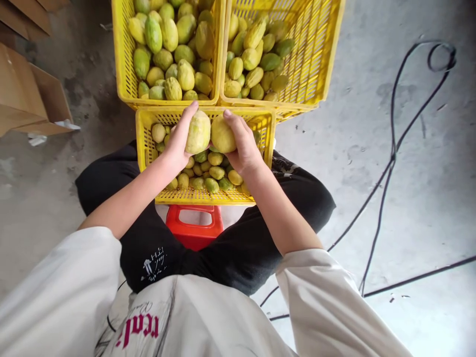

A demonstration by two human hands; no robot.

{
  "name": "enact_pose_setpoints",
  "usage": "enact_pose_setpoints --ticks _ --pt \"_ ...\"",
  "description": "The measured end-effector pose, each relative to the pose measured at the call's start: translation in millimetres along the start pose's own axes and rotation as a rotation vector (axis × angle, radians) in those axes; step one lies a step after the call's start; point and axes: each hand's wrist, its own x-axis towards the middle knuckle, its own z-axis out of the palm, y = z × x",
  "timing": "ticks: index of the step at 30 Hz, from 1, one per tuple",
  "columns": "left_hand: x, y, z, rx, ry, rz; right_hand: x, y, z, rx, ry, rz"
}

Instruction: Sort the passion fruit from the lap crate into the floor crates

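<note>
My left hand point(178, 141) is closed round a pale yellow-green oval fruit point(198, 131). My right hand point(243, 146) grips a second, rounder yellow fruit point(221, 134). The two fruits touch side by side above a yellow plastic crate point(145, 144) that sits between my knees. Several small green and yellow fruits point(213, 173) lie in this crate. Beyond it stand two more yellow crates: the left crate point(122, 59) is heaped with larger fruits, the right crate point(316, 54) is partly filled.
I sit on a red stool point(194, 230) on a grey concrete floor. Cardboard boxes point(29, 94) lie at the left. Black cables point(386, 168) run across the floor on the right.
</note>
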Motion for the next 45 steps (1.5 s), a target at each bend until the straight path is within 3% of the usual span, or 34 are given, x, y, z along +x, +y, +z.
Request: enact_pose_setpoints --ticks 4,13,18,26,34,40,45 --pt "1 -2 2.8 -0.111 0.012 -0.006 7 9 -4 0.161 0.021 -0.121" --pt "19 -13 -3.7 -0.186 0.147 -0.059 14 5 -13 0.199 0.06 -0.051" --pt "17 -12 -2.0 -0.225 0.108 -0.111 4 0 -5 0.245 0.077 -0.074" --pt "5 -5 1.5 -0.088 -0.072 -0.057 -4 -12 8 0.33 0.094 0.055" --pt "14 -3 1.1 -0.1 0.1 -0.124 0 -11 3 0.295 0.137 0.07" --pt "24 -9 -3.2 0.037 0.074 -0.1 3 -4 0 0.26 0.146 0.07" --pt "23 -19 -10.0 0.115 -0.053 -0.077 3 -6 1 0.327 0.123 0.038"
